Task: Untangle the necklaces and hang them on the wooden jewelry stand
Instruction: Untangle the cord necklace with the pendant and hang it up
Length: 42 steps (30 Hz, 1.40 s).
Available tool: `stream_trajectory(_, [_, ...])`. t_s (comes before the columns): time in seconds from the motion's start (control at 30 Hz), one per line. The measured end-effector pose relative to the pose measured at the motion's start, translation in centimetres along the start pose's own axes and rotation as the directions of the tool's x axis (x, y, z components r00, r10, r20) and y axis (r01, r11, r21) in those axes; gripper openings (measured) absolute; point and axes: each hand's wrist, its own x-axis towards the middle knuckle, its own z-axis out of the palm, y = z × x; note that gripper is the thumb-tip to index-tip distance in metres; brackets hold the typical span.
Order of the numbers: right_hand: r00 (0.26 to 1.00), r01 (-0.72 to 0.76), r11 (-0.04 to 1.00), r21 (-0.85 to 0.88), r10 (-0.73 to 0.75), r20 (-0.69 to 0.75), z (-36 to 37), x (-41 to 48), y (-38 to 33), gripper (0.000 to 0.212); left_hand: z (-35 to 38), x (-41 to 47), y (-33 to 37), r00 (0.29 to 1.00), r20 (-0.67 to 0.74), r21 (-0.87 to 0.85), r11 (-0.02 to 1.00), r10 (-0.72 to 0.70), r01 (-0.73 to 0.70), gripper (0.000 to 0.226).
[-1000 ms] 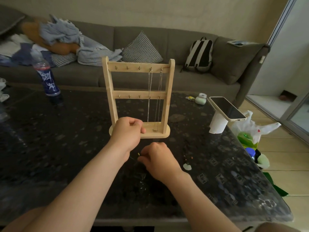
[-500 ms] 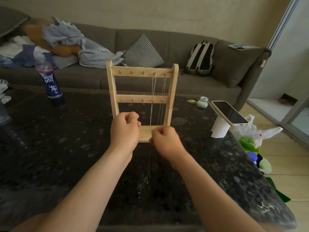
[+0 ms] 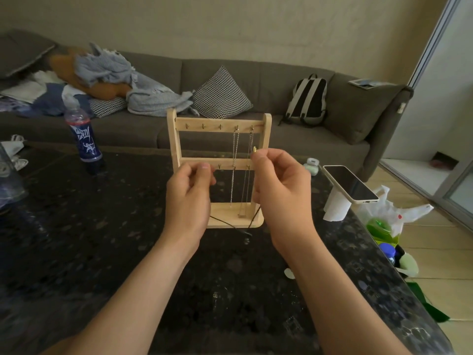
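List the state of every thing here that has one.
wooden jewelry stand, upright on the table
silver chains, hanging on the stand
dark cord necklace, held up, not yet hung
left hand, pinches the dark cord necklace
right hand, pinches the dark cord necklace
phone, screen dark, propped tilted
bottle, upright

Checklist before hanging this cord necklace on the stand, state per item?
1. Left hand and right hand both pinch the cord necklace: ok.
2. Gold clasp exposed above the right hand: ok.
3. Free hooks on the top bar: ok, three bare at left.
4. Stand upright on the table: ok.
5. Cord clear of the two hung chains: cannot tell.
6. Cord untangled: cannot tell, the lower loop is lost against the dark table.
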Motion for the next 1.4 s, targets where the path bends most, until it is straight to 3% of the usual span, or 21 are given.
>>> stream_trajectory(0.1, [0.990,0.132,0.971,-0.201,-0.121,0.069,-0.8,0.1,0.6,0.015,0.1,-0.3,0.4,0.984,0.136,0.056,0.990,0.119,-0.127,0.021])
stream_trajectory(0.27, [0.983,0.181,0.892,-0.414,-0.147,0.113,-1.7,0.2,1.8,0.011,0.7,-0.6,0.6,0.949,0.248,0.102,0.969,0.192,-0.223,0.014])
stream_trajectory(0.63, [0.976,0.215,0.826,-0.521,-0.171,0.132,-2.5,0.5,2.1,0.009,1.1,-0.7,0.6,0.935,0.292,0.186,0.948,0.199,-0.260,0.015])
stream_trajectory(1.0, [0.908,0.415,0.591,-0.692,-0.317,0.274,-3.4,0.8,2.8,0.008,1.4,-0.8,0.1,0.934,0.300,0.299,0.910,0.195,-0.287,0.018])
stream_trajectory(1.4, [0.958,0.279,0.715,-0.641,-0.161,0.237,-3.3,0.9,2.8,0.020,1.6,-1.1,0.2,0.902,0.363,0.265,0.903,0.233,-0.339,0.017])
